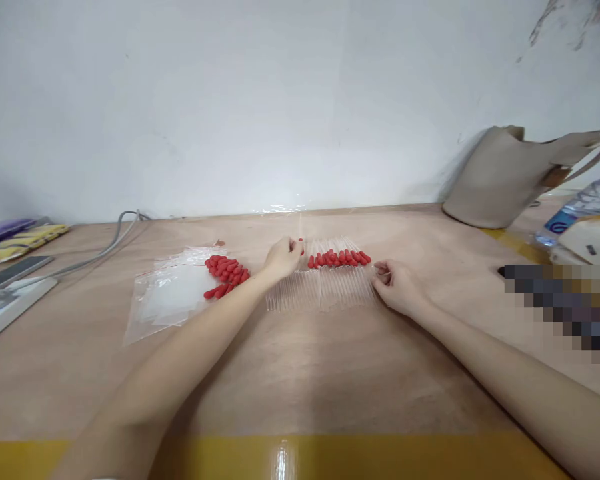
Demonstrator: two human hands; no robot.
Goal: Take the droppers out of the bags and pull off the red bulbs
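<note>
A red rubber bulb (301, 243) is pinched in the left hand (281, 258) at the row of clear glass droppers (325, 288), whose far right edge is grasped by the right hand (399, 288). These are laid on a wooden desk (300, 373) against a white wall (260, 100). Loose red bulbs (226, 273) are heaped on a clear plastic bag (173, 297), left of the grip.

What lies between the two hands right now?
In the head view, a row of clear tubes with red caps lies between the left hand and right hand.
</note>
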